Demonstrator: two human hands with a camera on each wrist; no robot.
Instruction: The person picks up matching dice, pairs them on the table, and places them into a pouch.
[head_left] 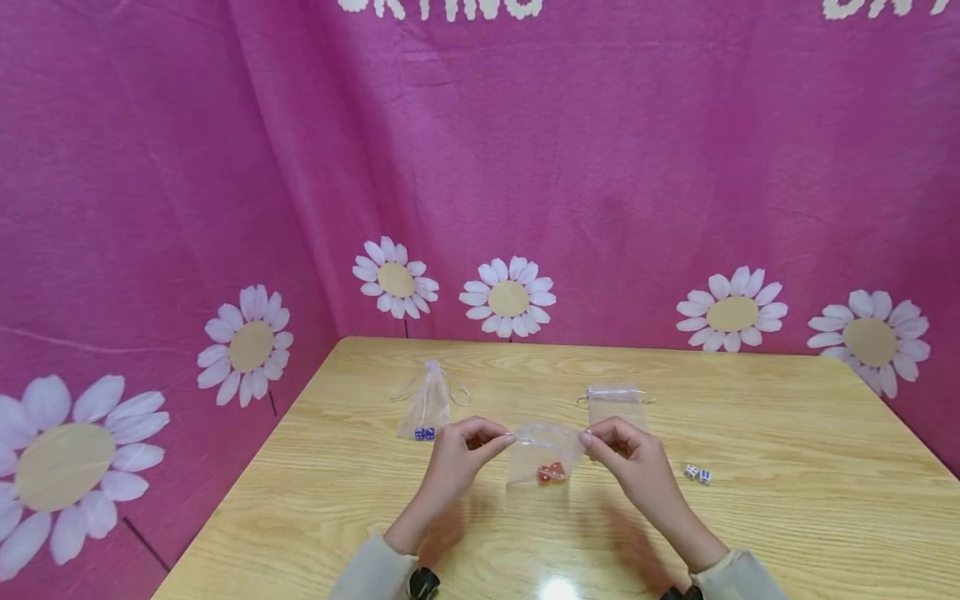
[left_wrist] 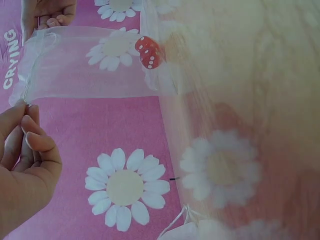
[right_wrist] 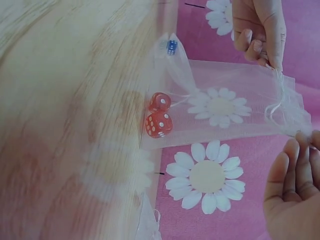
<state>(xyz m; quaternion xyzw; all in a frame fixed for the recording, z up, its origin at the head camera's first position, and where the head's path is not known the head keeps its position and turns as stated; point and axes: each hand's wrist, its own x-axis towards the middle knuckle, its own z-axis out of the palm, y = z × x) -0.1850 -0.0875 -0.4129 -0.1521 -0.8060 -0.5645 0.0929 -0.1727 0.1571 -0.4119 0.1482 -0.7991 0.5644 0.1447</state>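
A sheer white organza drawstring bag (head_left: 525, 464) hangs upright between my two hands, with two red dice (head_left: 551, 473) at its bottom. My left hand (head_left: 461, 454) pinches one top corner between thumb and fingertips. At the opposite corner my right hand (head_left: 630, 458) pinches the drawstring edge the same way. The right wrist view shows the red dice (right_wrist: 159, 124) side by side, with white pips, and the cord (right_wrist: 275, 107) looped near the gathered mouth. In the left wrist view the bag (left_wrist: 95, 65) is stretched between both sets of fingertips.
A second organza bag (head_left: 429, 400) with blue dice (head_left: 424, 433) stands at the back left, its top drawn together. Behind my right hand lies a flat organza bag (head_left: 617, 403). Two white dice (head_left: 697, 474) sit to the right on the wooden table (head_left: 787, 450). A pink flowered cloth (head_left: 600, 167) hangs behind.
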